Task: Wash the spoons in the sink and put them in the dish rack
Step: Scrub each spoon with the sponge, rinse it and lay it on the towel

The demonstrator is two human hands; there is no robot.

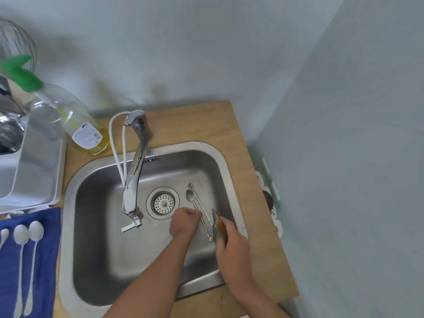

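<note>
Two thin long-handled metal spoons [199, 210] lie side by side on the sink [142, 267] floor, right of the drain [163, 203], bowls pointing away, shiny steel. Left hand [184, 222] curled, fingers pinching the spoon handles near mid-length. Right hand [231, 246] grips a yellow-green sponge [219, 223] just beside the handles. Faucet [135, 166] hangs over the basin. Three more spoons [25, 235] lie on a blue cloth [46, 260] left of the sink. White dish rack [34, 161] and soap bottle [75, 120] behind that.
</note>
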